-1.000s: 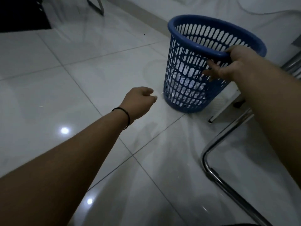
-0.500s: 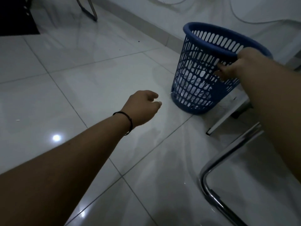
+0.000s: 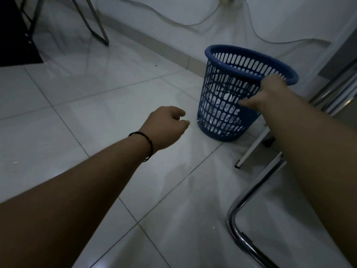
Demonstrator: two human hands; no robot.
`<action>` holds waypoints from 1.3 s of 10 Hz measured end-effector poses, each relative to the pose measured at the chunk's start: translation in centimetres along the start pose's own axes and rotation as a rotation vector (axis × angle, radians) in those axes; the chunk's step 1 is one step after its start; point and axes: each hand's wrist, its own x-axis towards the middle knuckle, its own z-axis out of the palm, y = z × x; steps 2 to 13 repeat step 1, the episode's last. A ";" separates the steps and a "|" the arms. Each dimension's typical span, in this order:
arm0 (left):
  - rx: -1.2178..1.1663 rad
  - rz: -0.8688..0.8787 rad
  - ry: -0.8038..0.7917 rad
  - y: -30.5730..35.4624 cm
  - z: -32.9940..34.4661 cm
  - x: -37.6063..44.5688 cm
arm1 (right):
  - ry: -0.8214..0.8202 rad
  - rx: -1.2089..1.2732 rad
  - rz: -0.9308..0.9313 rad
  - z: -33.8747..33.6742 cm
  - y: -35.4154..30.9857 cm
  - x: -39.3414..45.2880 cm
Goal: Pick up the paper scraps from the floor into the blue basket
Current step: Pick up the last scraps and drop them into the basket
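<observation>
Currently, right hand (image 3: 267, 91) gripping basket (image 3: 222, 105) rim (paper inside), left hand (image 3: 166, 125) loosely curled, holding nothing, above floor (image 3: 96, 113).

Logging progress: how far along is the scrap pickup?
Done: pale scraps show through the blue basket. In hand: right hand grips its rim; left hand is loosely curled, apparently empty. Left: a small white fleck on the floor, maybe a scrap.

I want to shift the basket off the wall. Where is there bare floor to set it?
Bare tiles lie left of the blue basket, beyond the left hand toward the metal legs. Crowded on the right: chrome chair frame and furniture beside the right hand.
</observation>
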 end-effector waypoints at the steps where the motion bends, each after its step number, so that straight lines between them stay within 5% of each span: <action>1: 0.003 0.021 0.016 1.8 -1.0 -1.7 | 0.034 -0.101 0.028 -0.7 -0.3 -3.8; 13: 0.003 0.021 0.016 1.8 -1.0 -1.7 | 0.034 -0.101 0.028 -0.7 -0.3 -3.8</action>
